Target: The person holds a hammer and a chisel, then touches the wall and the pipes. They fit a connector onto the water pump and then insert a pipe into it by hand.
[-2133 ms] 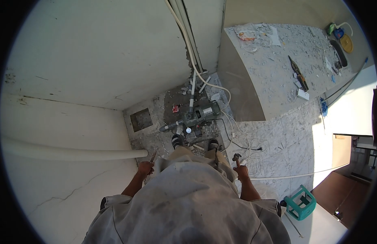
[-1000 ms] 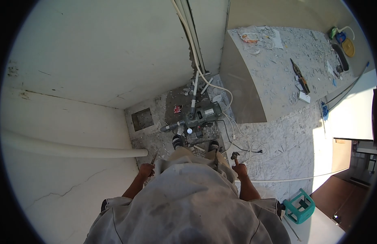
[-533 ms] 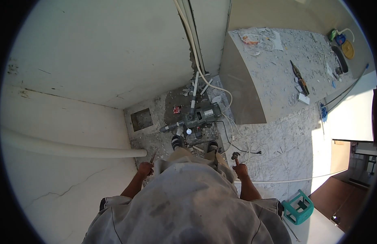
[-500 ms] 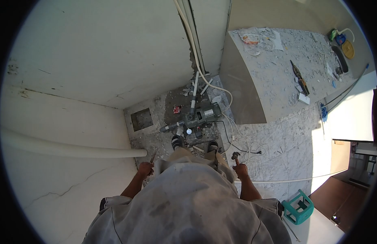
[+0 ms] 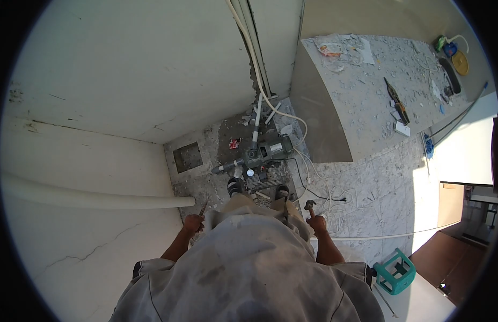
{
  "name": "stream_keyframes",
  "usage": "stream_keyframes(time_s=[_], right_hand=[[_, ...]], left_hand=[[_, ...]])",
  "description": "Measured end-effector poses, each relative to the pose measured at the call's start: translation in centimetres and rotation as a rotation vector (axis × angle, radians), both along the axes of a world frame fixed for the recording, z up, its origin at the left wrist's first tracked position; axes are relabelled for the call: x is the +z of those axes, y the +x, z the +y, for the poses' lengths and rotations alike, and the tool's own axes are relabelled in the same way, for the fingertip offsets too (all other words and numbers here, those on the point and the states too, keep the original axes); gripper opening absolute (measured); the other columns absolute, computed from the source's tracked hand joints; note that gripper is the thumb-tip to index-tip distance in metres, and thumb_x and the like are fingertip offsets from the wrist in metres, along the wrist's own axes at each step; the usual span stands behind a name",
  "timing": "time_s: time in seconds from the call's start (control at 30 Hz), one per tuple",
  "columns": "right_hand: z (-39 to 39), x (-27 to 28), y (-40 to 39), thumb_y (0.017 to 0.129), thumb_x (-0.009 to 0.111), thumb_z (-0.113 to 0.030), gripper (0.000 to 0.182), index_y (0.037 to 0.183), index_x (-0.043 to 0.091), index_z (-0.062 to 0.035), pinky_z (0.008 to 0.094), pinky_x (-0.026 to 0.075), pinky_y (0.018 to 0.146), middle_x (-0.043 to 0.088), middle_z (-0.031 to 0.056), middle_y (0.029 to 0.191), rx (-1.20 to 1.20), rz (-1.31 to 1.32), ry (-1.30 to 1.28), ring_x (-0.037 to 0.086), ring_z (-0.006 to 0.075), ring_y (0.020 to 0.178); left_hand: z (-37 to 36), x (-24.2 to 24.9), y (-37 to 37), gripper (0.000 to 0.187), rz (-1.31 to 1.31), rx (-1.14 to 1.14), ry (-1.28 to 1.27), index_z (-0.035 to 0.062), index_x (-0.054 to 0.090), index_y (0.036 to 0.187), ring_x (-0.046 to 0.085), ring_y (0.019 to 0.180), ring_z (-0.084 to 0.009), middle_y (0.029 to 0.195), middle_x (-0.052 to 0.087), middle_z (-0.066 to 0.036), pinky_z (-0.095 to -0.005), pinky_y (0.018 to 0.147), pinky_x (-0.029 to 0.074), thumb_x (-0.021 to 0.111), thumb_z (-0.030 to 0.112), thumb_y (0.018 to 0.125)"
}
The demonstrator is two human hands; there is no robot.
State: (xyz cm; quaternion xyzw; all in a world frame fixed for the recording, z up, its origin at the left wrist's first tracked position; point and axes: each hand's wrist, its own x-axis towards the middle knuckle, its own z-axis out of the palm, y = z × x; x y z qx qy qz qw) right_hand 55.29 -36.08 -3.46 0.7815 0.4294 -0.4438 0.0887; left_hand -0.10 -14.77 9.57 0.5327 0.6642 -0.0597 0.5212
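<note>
My left hand (image 5: 194, 223) hangs low beside my left leg, closed around what looks like a slim chisel (image 5: 204, 208) pointing forward. On the other side, my right hand (image 5: 316, 223) grips a hammer (image 5: 310, 205), its metal head showing past my fingers. Between and beyond my hands, a grey water pump (image 5: 268, 152) sits on the floor just in front of my feet, joined to an upright pipe and a side pipe. Both hands are apart from the pump.
A thick white pipe (image 5: 152, 201) juts from the left wall. A square pit (image 5: 188, 157) opens in the floor. Loose cables (image 5: 335, 201) lie on the right. A debris-strewn counter (image 5: 361, 96) bears pliers-like tool (image 5: 396, 102). A green stool (image 5: 395, 272) stands behind right.
The view has shifted very slightly. Both hands stay low at my sides, still holding the hammer and the slim chisel.
</note>
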Motion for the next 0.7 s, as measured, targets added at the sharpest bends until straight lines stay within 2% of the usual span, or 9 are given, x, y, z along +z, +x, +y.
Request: stream_keyframes(time_s=[0.07, 0.27, 0.37, 0.47, 0.7], right_hand=[[0.1, 0.1, -0.1, 0.084, 0.061, -0.04, 0.079, 0.155, 0.028, -0.0267, 0.0454, 0.056, 0.07, 0.073, 0.0137, 0.085, -0.057, 0.023, -0.025, 0.071, 0.032, 0.078], [0.6, 0.8, -0.1, 0.084, 0.06, -0.039, 0.08, 0.155, 0.027, -0.0274, 0.0454, 0.055, 0.068, 0.072, 0.0136, 0.083, -0.037, 0.027, -0.002, 0.071, 0.031, 0.076], [1.1, 1.3, -0.3, 0.087, 0.065, -0.038, 0.075, 0.152, 0.032, -0.0215, 0.0492, 0.054, 0.07, 0.071, 0.0178, 0.083, -0.059, 0.039, -0.003, 0.07, 0.0369, 0.078], [1.2, 0.8, -0.3, 0.086, 0.058, -0.04, 0.078, 0.156, 0.025, -0.0253, 0.0458, 0.055, 0.069, 0.073, 0.0144, 0.082, 0.014, 0.016, -0.003, 0.071, 0.0338, 0.077], [1.6, 1.7, -0.2, 0.087, 0.058, -0.041, 0.081, 0.157, 0.021, -0.0223, 0.0472, 0.054, 0.073, 0.073, 0.0162, 0.085, 0.049, 0.016, -0.006, 0.07, 0.0364, 0.079]], left_hand=[[0.2, 0.1, 0.0, 0.03, 0.003, -0.015, 0.009, -0.0039, 0.067, 0.083, 0.057, 0.043, -0.0188, 0.061, 0.064, -0.013, -0.0333, 0.039, 0.041, 0.064, 0.025, 0.093], [0.3, 0.5, 0.2, 0.03, 0.008, 0.017, 0.001, -0.0033, 0.067, 0.083, 0.058, 0.044, -0.0188, 0.061, 0.064, -0.013, -0.0335, 0.04, 0.042, 0.065, 0.025, 0.092], [0.3, 0.3, 0.0, 0.03, 0.008, -0.011, 0.004, -0.0031, 0.067, 0.083, 0.059, 0.045, -0.0186, 0.062, 0.065, -0.013, -0.0335, 0.041, 0.043, 0.065, 0.025, 0.092], [0.1, 0.4, 0.1, 0.03, 0.013, 0.014, -0.012, -0.0032, 0.067, 0.082, 0.059, 0.045, -0.0184, 0.063, 0.065, -0.013, -0.0334, 0.041, 0.043, 0.066, 0.025, 0.092], [-0.7, 0.0, -0.1, 0.032, 0.025, -0.014, 0.005, -0.0032, 0.066, 0.08, 0.059, 0.046, -0.0178, 0.063, 0.065, -0.013, -0.0331, 0.041, 0.044, 0.065, 0.026, 0.093]])
